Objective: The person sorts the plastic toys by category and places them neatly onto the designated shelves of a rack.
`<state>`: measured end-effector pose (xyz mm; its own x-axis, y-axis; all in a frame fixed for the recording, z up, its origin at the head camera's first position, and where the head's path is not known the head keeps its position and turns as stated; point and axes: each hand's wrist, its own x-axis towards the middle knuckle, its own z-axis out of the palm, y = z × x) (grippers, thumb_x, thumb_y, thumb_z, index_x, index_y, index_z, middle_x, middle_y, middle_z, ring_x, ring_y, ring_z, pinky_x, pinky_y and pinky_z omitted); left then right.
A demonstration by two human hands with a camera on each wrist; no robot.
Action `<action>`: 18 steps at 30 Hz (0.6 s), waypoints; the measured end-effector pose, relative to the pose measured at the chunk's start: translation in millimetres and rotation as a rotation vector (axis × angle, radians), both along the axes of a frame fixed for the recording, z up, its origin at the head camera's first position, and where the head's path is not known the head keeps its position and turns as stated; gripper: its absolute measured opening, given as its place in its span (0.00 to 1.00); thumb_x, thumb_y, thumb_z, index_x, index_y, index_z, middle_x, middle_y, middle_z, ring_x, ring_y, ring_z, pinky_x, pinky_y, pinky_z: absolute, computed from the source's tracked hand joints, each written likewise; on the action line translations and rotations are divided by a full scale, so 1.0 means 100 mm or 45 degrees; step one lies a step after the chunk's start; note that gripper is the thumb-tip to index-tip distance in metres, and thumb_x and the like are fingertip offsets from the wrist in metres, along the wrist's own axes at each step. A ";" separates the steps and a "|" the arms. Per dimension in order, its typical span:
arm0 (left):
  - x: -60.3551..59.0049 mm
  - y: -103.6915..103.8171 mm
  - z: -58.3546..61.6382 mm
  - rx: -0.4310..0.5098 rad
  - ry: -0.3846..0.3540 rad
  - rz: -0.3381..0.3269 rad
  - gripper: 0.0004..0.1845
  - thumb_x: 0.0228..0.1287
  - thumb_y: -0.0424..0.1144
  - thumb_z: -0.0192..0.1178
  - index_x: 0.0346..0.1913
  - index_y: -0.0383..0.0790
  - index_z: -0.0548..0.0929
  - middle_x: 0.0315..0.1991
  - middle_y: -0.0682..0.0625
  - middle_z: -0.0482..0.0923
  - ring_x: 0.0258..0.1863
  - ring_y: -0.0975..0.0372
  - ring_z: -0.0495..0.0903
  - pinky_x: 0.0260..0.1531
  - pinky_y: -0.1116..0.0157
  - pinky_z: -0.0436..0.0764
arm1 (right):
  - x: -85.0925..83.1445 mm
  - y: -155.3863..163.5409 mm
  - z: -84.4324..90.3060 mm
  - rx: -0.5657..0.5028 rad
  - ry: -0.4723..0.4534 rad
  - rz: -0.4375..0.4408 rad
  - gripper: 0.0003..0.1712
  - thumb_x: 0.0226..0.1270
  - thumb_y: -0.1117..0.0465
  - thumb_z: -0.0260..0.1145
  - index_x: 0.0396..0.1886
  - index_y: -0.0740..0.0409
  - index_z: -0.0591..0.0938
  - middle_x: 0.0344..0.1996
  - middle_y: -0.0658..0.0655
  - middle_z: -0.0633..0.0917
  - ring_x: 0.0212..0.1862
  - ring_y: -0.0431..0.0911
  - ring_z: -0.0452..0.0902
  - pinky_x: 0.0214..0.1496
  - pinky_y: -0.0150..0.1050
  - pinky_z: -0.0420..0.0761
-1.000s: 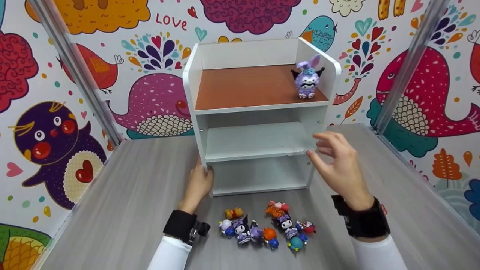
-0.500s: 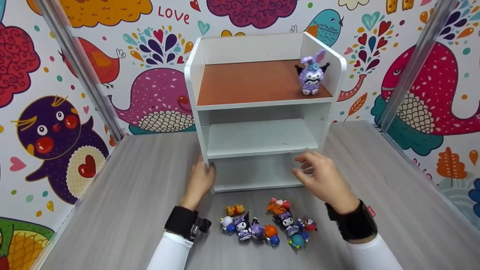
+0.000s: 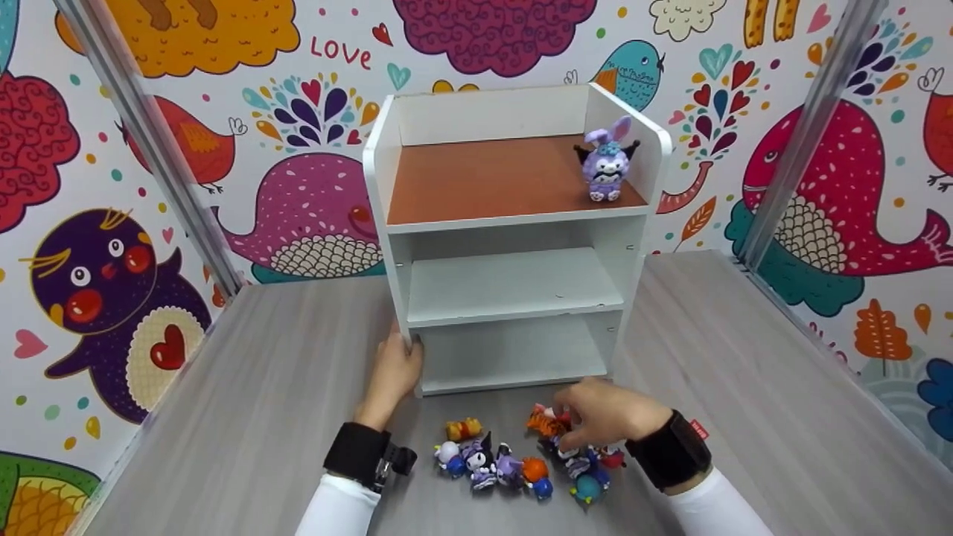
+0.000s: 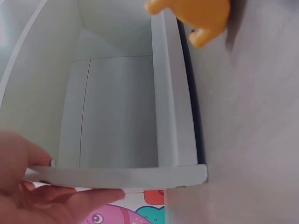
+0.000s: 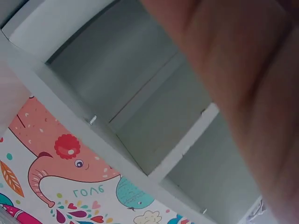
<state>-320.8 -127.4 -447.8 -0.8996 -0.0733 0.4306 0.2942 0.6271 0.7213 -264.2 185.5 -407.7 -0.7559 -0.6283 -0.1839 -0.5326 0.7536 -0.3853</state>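
Observation:
A small white shelf unit (image 3: 514, 316) with a brown top board stands on the table. My left hand (image 3: 393, 366) grips the edge of its left side panel; the left wrist view shows the thumb (image 4: 39, 156) inside and the fingers outside. Over the right-hand cluster of toy figurines hovers my right hand (image 3: 607, 409), fingers bent and apart, nearest an orange striped tiger figurine (image 3: 546, 423) and a black-and-purple figurine (image 3: 577, 465) that it partly covers. Whether it touches either cannot be seen. A purple rabbit-eared figurine (image 3: 605, 170) stands on the brown top, at the right.
In front of the unit lie a yellow bear figurine (image 3: 464, 429), a black-eared purple figurine (image 3: 480, 463), an orange-haired figurine (image 3: 534, 469), a teal-headed figurine (image 3: 587, 487) and several others. Patterned walls (image 3: 313, 216) enclose the grey table (image 3: 283, 387).
My right hand has come down from beside the middle shelf to the right-hand figurines, moving toward me and slightly left. The left hand keeps its grip on the side panel.

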 end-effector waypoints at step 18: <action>0.01 0.00 0.01 0.027 -0.004 -0.009 0.27 0.67 0.28 0.52 0.68 0.22 0.66 0.14 0.56 0.64 0.15 0.63 0.65 0.16 0.65 0.65 | 0.02 -0.17 -0.17 0.068 -0.010 -0.154 0.22 0.38 0.58 0.84 0.23 0.55 0.76 0.19 0.44 0.69 0.23 0.40 0.63 0.26 0.34 0.62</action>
<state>-320.2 -127.6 -447.1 -0.9014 -0.0762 0.4262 0.2963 0.6093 0.7355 -262.0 168.2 -425.2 -0.8238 -0.5220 -0.2211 -0.4338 0.8316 -0.3468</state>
